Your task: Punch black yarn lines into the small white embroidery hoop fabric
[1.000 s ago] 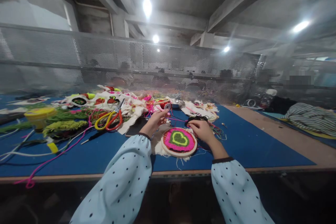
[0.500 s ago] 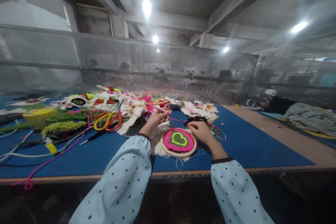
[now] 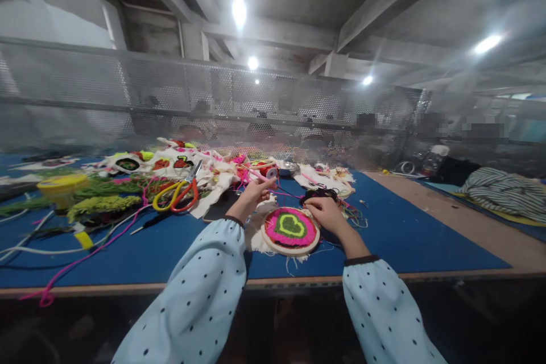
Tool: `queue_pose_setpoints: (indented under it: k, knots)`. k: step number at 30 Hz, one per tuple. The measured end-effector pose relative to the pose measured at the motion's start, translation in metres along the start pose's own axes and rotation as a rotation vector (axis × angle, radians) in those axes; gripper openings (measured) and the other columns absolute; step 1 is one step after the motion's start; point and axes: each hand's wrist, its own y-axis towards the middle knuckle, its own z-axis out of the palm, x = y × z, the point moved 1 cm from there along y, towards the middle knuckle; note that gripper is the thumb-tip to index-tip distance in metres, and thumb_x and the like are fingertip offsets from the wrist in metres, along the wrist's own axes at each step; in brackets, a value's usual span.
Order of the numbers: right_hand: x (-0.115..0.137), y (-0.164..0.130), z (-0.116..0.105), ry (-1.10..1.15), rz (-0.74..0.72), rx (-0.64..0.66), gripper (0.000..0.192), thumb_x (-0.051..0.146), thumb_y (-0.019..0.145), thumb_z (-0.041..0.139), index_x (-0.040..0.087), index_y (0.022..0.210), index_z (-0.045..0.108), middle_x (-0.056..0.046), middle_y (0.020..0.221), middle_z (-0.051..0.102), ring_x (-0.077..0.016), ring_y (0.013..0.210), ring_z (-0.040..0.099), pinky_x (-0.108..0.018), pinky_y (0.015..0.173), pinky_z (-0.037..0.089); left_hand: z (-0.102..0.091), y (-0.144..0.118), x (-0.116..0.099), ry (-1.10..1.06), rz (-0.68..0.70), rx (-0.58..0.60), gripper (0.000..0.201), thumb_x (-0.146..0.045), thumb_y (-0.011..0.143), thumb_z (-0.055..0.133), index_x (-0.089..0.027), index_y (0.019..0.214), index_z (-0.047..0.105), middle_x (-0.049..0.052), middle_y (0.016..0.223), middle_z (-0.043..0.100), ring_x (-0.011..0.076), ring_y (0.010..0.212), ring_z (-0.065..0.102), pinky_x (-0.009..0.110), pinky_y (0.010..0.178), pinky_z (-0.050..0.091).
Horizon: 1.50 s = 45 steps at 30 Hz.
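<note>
A round embroidery hoop (image 3: 290, 251) rests near the table's front, its looped yarn heart (image 3: 290, 224) green with a yellow outline on pink. Beyond its upper left edge, my left hand (image 3: 255, 196) is closed on a slim pink punch needle (image 3: 252, 172), partly hidden by the fingers. My right hand (image 3: 326, 213) pinches dark yarn at the hoop's upper right rim; its fingertips partly hide the strand. A dark strand (image 3: 290, 191) spans the space between both hands. Behind my right hand lies a tangle of black yarn (image 3: 318, 194).
Scissors (image 3: 176, 196) with yellow and orange handles lie left, beside a dark phone (image 3: 219, 207) and a yellow tub (image 3: 63, 190). Heaped stitched cloth (image 3: 205, 166) and a metal bowl (image 3: 289, 169) stand behind. Striped fabric (image 3: 505, 190) sits far right. A perforated screen (image 3: 264, 108) borders the back.
The pink punch needle has tilted in my left hand, its far end now pointing more up and left. My right hand and the hoop stay almost where they were.
</note>
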Motion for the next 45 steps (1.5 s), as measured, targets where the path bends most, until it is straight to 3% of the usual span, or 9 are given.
queue_pose_setpoints:
  k: [8, 12, 18, 24, 28, 38, 45]
  knots:
    - [0.0006, 0.0004, -0.0008, -0.019, 0.036, -0.032, 0.024, 0.021, 0.077, 0.047, 0.016, 0.073, 0.070, -0.003, 0.065, 0.067, -0.0139, 0.059, 0.056, -0.022, 0.054, 0.033, -0.0023, -0.0010, -0.0058, -0.068, 0.016, -0.061, 0.021, -0.025, 0.070, 0.068, -0.014, 0.087, 0.062, 0.003, 0.075, 0.066, 0.0024, 0.046, 0.050, 0.014, 0.047, 0.042]
    - [0.0027, -0.0001, -0.0022, -0.022, 0.039, -0.022, 0.025, 0.022, 0.077, 0.046, 0.016, 0.072, 0.069, -0.003, 0.064, 0.066, -0.0133, 0.057, 0.054, -0.022, 0.053, 0.032, -0.0022, -0.0015, -0.0070, -0.044, 0.025, -0.031, 0.026, -0.027, 0.068, 0.070, -0.014, 0.089, 0.062, 0.004, 0.077, 0.066, 0.0027, 0.046, 0.050, 0.015, 0.046, 0.041]
    - [0.0023, -0.0003, -0.0008, -0.019, 0.018, -0.003, 0.025, 0.023, 0.078, 0.045, 0.016, 0.071, 0.068, -0.003, 0.065, 0.066, -0.0141, 0.059, 0.054, -0.022, 0.054, 0.032, -0.0022, 0.0017, -0.0026, 0.029, 0.032, -0.005, 0.025, -0.030, 0.065, 0.072, -0.012, 0.079, 0.062, 0.006, 0.076, 0.066, 0.0046, 0.048, 0.051, 0.017, 0.045, 0.039]
    - [0.0012, 0.0000, -0.0002, -0.050, 0.034, 0.002, 0.024, 0.023, 0.078, 0.045, 0.016, 0.069, 0.067, -0.002, 0.062, 0.064, -0.0128, 0.056, 0.052, -0.022, 0.054, 0.031, 0.0003, 0.0003, -0.0017, 0.100, 0.057, -0.002, 0.031, -0.039, 0.061, 0.073, -0.011, 0.064, 0.061, 0.001, 0.056, 0.056, 0.0034, 0.042, 0.040, 0.019, 0.041, 0.031]
    - [0.0015, 0.0002, -0.0009, -0.080, 0.048, 0.005, 0.024, 0.022, 0.077, 0.045, 0.017, 0.069, 0.067, -0.001, 0.061, 0.063, -0.0121, 0.056, 0.052, -0.022, 0.053, 0.029, 0.0021, -0.0020, -0.0031, 0.099, 0.079, 0.002, 0.030, -0.037, 0.058, 0.075, -0.012, 0.062, 0.059, 0.000, 0.057, 0.055, 0.0034, 0.044, 0.039, 0.018, 0.042, 0.031]
    - [0.0031, -0.0006, -0.0011, -0.125, 0.087, -0.049, 0.021, 0.024, 0.076, 0.047, 0.016, 0.064, 0.062, -0.001, 0.056, 0.059, -0.0117, 0.052, 0.049, -0.021, 0.051, 0.029, -0.0033, 0.0013, -0.0028, 0.049, 0.068, -0.038, 0.035, -0.022, 0.056, 0.077, -0.012, 0.086, 0.064, 0.003, 0.068, 0.064, 0.0050, 0.050, 0.047, 0.018, 0.049, 0.038]
    - [0.0021, -0.0006, 0.0001, -0.099, 0.060, -0.017, 0.021, 0.024, 0.075, 0.048, 0.016, 0.064, 0.063, -0.002, 0.060, 0.062, -0.0122, 0.055, 0.051, -0.021, 0.054, 0.032, 0.0007, -0.0005, -0.0054, -0.019, 0.021, 0.031, 0.061, -0.011, 0.062, 0.072, -0.015, 0.119, 0.051, 0.007, 0.087, 0.067, 0.0054, 0.052, 0.052, 0.018, 0.050, 0.043]
